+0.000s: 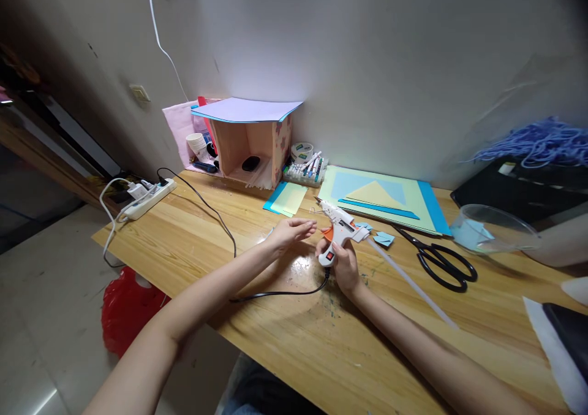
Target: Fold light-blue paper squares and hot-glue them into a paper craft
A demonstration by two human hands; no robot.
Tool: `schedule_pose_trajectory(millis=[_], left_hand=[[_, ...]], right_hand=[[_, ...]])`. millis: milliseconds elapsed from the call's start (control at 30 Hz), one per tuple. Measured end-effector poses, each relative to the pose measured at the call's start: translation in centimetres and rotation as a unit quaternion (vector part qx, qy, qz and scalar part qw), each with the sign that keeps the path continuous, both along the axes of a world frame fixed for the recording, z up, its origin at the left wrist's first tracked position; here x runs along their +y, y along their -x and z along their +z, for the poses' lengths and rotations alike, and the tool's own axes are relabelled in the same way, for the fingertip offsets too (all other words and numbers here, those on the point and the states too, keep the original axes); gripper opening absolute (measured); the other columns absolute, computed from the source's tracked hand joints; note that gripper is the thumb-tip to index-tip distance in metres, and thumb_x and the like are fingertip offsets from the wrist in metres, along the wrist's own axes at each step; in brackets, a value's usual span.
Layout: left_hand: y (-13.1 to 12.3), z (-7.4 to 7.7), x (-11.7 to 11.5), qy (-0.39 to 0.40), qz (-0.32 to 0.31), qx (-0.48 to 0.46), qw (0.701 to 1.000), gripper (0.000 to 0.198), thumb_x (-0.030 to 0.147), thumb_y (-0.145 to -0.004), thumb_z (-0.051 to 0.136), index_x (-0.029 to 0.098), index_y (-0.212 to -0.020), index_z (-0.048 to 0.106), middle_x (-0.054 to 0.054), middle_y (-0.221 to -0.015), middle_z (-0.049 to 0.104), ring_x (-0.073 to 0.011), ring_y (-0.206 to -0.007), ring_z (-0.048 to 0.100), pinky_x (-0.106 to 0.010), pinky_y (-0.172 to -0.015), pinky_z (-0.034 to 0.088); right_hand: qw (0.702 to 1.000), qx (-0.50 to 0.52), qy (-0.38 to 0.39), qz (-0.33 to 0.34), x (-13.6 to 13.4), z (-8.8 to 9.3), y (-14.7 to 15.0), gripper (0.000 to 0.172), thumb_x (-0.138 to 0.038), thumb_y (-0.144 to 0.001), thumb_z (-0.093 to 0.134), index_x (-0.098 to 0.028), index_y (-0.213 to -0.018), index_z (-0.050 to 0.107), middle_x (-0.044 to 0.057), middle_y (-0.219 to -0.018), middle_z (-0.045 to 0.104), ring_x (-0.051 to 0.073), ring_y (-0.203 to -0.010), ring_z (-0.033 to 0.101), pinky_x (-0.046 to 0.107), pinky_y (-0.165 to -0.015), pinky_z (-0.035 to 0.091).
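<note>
On the near side of the glue gun (340, 227), its black cord (285, 293) runs across the desk (340, 354). The glue gun itself is up in the right hand (346, 269), over the middle of the desk, fingers wrapped around the handle, nozzle pointing up and left. The left hand (290, 233) is just left of the glue gun, fingers straight out and pretty much side by side; can't tell if it's pinching anything tiny. A long pale glue stick (413, 284) pokes out the back of the glue gun, slanting right. Also right of the glue gun: big black-handled scissors (424, 249), and past those a clear tub (500, 210) with light blue paper (469, 236) in it. Some blue paper scraps (383, 238) sit close to the glue gun's back end. Further behind it there's a stack of coloured sheets (331, 185), plus a smaller pile of cards (291, 198) to the left. Farthest behind the glue gun, also leftish: markers (312, 168), tape (302, 151) and a box (281, 148) with a lilac roof (248, 108).
</note>
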State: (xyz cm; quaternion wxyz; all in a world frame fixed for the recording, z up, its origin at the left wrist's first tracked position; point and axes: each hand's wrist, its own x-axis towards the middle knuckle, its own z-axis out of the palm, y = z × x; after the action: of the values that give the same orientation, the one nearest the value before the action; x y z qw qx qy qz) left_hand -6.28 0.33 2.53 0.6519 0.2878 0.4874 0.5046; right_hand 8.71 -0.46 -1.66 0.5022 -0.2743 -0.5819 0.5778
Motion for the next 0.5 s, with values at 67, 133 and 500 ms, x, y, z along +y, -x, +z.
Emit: schedule_pose_trajectory(millis=[67,133,500], left_hand=[[1.2,0.0,-0.2,0.001,0.024,0.021,1.0,0.032,0.026,-0.052,0.082,0.01,-0.078,0.071,-0.006,-0.075,0.068,-0.0071,-0.067,0.059,-0.022,-0.076,0.046],[3.0,0.2,-0.3,-0.004,0.058,0.047,0.997,0.033,0.029,-0.051,0.082,0.01,-0.076,0.07,-0.004,-0.071,0.066,-0.0055,-0.063,0.058,-0.018,-0.068,0.045],[14.3,0.1,-0.5,-0.058,0.27,0.257,0.926,0.05,0.056,-0.054,0.072,0.009,-0.071,0.066,-0.004,-0.065,0.062,-0.006,-0.052,0.05,-0.017,-0.05,0.039]], right_hand=[[1.0,0.007,0.007,-0.022,0.1,0.0,0.0,0.032,-0.04,-0.083,0.041,-0.017,-0.065,0.054,0.001,-0.058,0.053,0.011,-0.048,0.041,0.025,-0.048,0.031],[0.999,0.02,0.022,-0.042,0.3,-0.1,0.0,0.03,-0.041,-0.083,0.042,-0.017,-0.067,0.053,0.0,-0.059,0.053,0.011,-0.049,0.042,0.024,-0.048,0.032],[0.995,-0.023,0.072,-0.058,0.7,0.0,0.2,0.037,-0.044,-0.083,0.039,-0.017,-0.061,0.054,0.0,-0.054,0.048,0.01,-0.046,0.041,0.022,-0.042,0.031]])
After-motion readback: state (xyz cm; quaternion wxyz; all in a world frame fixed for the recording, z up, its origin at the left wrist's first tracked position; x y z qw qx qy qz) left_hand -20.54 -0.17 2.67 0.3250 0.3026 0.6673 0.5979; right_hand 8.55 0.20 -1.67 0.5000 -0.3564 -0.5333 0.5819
